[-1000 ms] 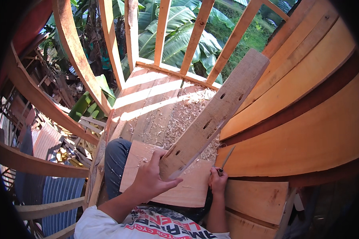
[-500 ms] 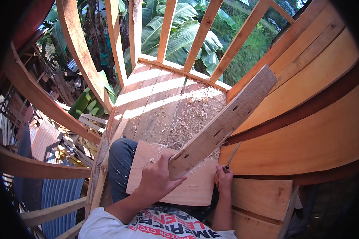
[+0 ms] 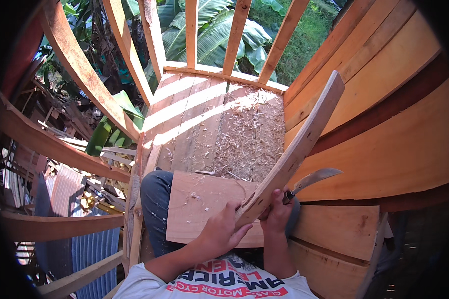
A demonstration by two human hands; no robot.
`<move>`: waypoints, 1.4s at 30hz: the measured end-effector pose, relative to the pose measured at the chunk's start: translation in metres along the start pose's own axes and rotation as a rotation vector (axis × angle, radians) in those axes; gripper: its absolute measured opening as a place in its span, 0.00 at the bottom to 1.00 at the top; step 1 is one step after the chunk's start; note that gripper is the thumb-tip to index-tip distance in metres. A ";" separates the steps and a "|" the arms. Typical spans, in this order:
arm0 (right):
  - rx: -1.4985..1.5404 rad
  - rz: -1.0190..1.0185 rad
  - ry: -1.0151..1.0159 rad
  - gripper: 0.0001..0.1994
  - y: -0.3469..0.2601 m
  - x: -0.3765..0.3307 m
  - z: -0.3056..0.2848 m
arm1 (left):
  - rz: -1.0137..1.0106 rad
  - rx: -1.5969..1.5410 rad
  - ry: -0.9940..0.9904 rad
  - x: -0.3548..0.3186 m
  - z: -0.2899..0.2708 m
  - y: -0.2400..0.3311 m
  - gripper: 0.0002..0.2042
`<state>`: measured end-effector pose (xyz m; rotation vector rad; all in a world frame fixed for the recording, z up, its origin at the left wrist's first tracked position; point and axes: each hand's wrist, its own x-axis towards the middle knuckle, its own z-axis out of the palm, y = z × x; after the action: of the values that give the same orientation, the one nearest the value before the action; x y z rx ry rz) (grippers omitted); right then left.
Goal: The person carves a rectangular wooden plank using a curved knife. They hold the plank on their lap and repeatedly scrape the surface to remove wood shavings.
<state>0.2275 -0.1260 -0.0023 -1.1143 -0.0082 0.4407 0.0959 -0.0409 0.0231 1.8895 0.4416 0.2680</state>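
Ahead of me at twelve o'clock runs the plank floor [image 3: 180,158], its wood shavings [image 3: 249,135] spread most thickly between twelve and one. Across my lap [image 3: 157,212] lies a flat wooden board [image 3: 192,224], with a few loose curls [image 3: 195,196] around its ten o'clock.

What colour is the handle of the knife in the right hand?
The knife handle looks black where it shows past the fingers; head view.

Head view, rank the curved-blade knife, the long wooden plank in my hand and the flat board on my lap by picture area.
1. Flat board, though partly covered
2. Long wooden plank, longer but narrower
3. Curved-blade knife, clearly smallest
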 end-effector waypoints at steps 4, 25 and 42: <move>0.122 -0.009 -0.071 0.16 0.012 -0.003 -0.009 | -0.004 -0.427 -0.160 0.002 0.003 -0.013 0.25; -1.166 -0.571 -0.410 0.29 -0.019 -0.012 -0.031 | -0.451 -0.993 -0.509 -0.011 -0.026 -0.012 0.31; -1.284 -0.861 -0.363 0.34 -0.036 0.003 -0.031 | -0.468 -0.877 -0.517 -0.029 -0.033 0.007 0.33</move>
<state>0.2489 -0.1646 0.0144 -2.0882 -1.1866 -0.2339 0.0582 -0.0274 0.0418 0.9032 0.3173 -0.3047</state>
